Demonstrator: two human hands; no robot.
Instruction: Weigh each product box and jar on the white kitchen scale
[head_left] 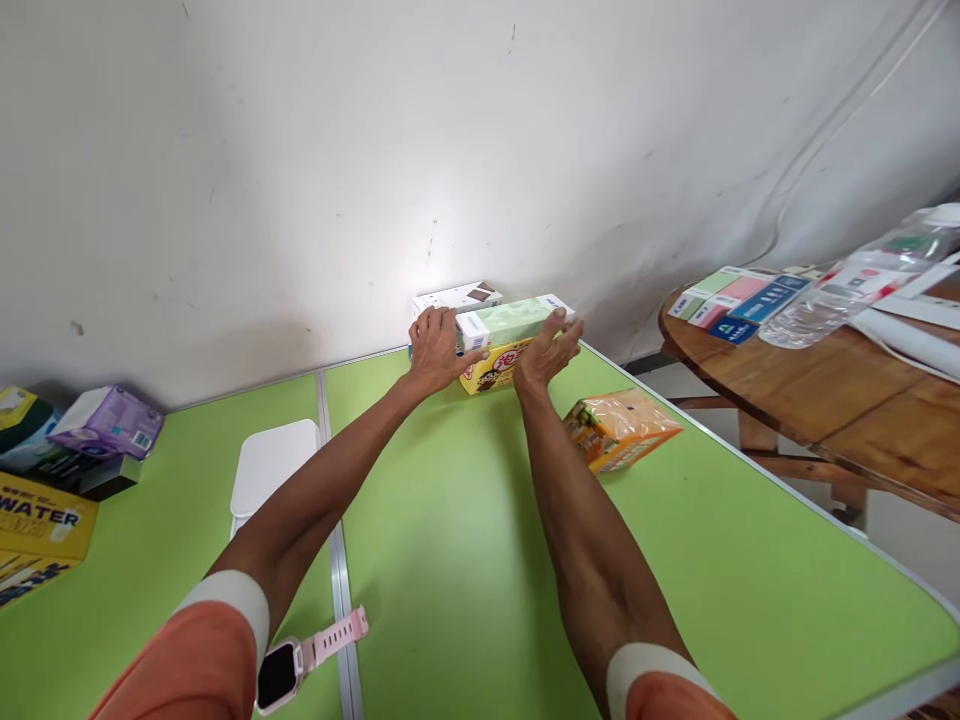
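Note:
Against the wall, a long pale green and white box [516, 318] lies on top of a yellow box [491, 374] with a cartoon figure. My left hand [438, 350] is at the left end of this stack, fingers spread and thumb stretched across the front. At the right end is my right hand [549, 350], its fingers stretched out beside the green box's end; exact contact is hard to make out. A white box [459, 297] with a dark picture stands behind, partly hidden by my left hand and the green box. Near my right forearm sits an orange plastic-wrapped pack [626, 425].
On the green table [442, 560] lie a pink-strapped smartwatch [300, 660] and a flat white object [274, 465]. A purple pack [112, 432] and a yellow box [45, 525] stand far left. A wooden table [847, 405] at right holds a plastic bottle [840, 290] and boxes.

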